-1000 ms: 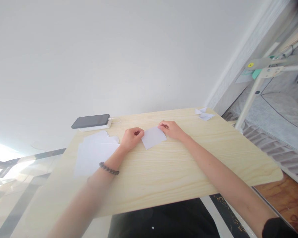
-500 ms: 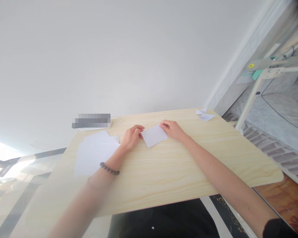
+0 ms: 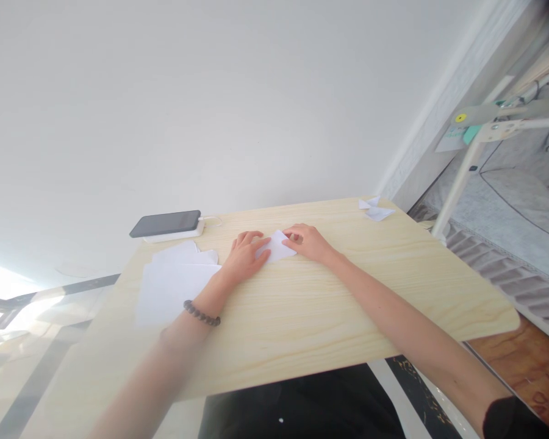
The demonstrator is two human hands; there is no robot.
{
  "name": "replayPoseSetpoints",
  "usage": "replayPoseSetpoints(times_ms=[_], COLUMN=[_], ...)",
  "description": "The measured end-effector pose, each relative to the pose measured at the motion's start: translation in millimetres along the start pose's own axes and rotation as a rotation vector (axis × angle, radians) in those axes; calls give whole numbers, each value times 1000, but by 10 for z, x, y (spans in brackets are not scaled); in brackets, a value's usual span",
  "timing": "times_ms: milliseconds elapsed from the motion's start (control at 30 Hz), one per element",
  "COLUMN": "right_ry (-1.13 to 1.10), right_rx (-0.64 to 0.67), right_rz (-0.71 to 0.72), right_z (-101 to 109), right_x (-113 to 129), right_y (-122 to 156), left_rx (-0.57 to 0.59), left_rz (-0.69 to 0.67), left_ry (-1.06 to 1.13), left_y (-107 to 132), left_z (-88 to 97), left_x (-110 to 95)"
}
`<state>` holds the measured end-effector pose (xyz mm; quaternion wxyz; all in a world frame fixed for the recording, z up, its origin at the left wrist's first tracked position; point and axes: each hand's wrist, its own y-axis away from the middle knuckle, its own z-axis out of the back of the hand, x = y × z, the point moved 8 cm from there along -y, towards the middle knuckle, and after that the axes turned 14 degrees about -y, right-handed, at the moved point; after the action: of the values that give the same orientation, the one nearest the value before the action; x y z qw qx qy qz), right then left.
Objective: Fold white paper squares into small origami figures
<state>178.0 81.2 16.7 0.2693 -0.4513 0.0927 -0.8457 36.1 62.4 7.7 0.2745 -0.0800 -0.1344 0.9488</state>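
A small piece of white paper (image 3: 280,249) lies on the table between my two hands, with a pointed corner at its far side. My left hand (image 3: 246,255) rests over the paper's left part, thumb and fingers spread apart and lying on it, hiding that side. At the right edge, my right hand (image 3: 308,242) pinches the paper between thumb and fingers. A bracelet of dark beads (image 3: 202,313) circles my left wrist.
White paper sheets (image 3: 176,292) lie left of my left hand. Behind them a dark phone (image 3: 165,224) lies on a white block with a cable. Folded white paper pieces (image 3: 379,213) sit at the far right of the wooden table (image 3: 311,323), which meets a wall.
The paper showed as a wider flat rectangle; now less of it shows, with a point at the far side. My left hand has spread over it, and my right hand has shifted slightly left.
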Motion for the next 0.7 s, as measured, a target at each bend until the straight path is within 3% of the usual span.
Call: replayPoseSetpoints(times_ms=[333, 700], right_ry=[24, 116], right_rx=[177, 198], right_rz=[186, 274], right_z=[-60, -106], right_x=[140, 170], right_y=[37, 49], left_rx=[6, -10], left_rz=[27, 10], left_ry=[29, 15], left_y=[-26, -25], left_z=[-17, 2], left_x=[61, 58])
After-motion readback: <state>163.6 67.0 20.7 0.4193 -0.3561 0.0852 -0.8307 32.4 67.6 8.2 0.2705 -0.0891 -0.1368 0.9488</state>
